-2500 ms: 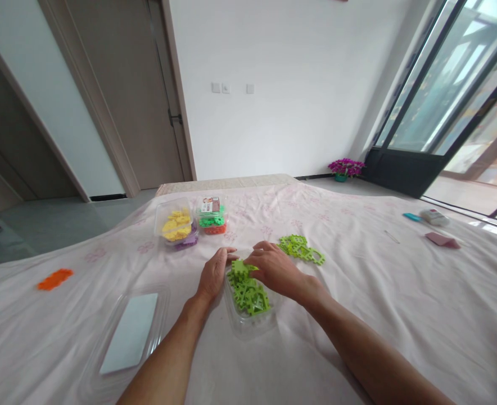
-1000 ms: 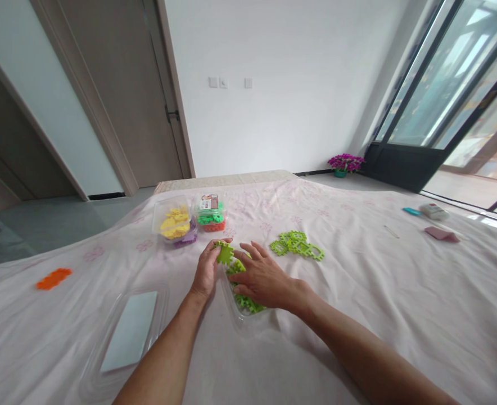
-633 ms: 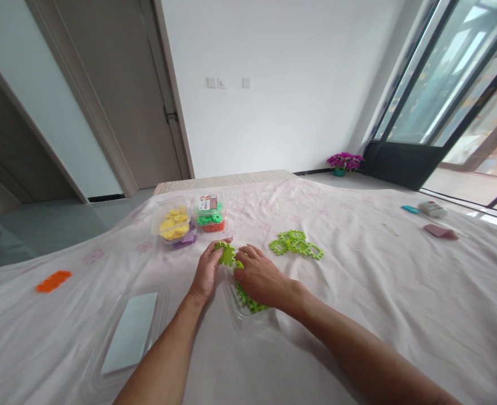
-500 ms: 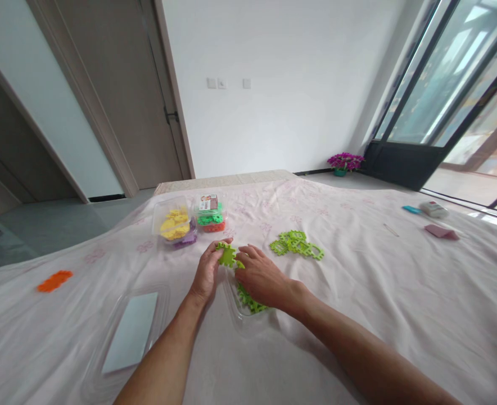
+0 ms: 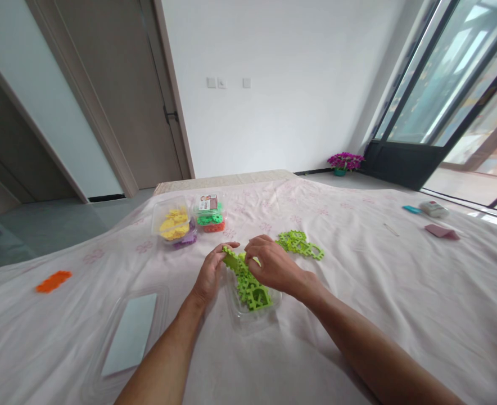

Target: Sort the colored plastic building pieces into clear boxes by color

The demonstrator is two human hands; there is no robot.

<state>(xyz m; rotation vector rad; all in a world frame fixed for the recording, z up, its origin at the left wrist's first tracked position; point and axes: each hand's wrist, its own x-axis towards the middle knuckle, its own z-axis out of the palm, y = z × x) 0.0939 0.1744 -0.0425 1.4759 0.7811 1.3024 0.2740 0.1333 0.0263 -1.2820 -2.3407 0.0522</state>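
Observation:
My left hand (image 5: 209, 274) grips a lime-green foam puzzle piece (image 5: 230, 259) with notched edges, thumb and fingers closed on it. Just to its right, my right hand (image 5: 269, 262) is closed with curled fingers above a clear plastic container (image 5: 239, 311). What those fingers pinch is hidden behind them. Inside the container lie several lime-green puzzle pieces (image 5: 253, 292), some with cut-out shapes. Beyond my right hand, a loose pile of lime-green pieces (image 5: 299, 244) rests on the pale sheet (image 5: 349, 292).
A clear tub of yellow pieces (image 5: 175, 224) sits on purple pieces (image 5: 186, 238), beside a labelled box of green and red pieces (image 5: 210, 216). At left are an orange piece (image 5: 53, 281) and a clear lid (image 5: 126, 337). A pink cloth (image 5: 441, 232) lies far right.
My right hand has lifted slightly up and to the right, uncovering more of the pieces in the container. The piece in my left hand has tilted.

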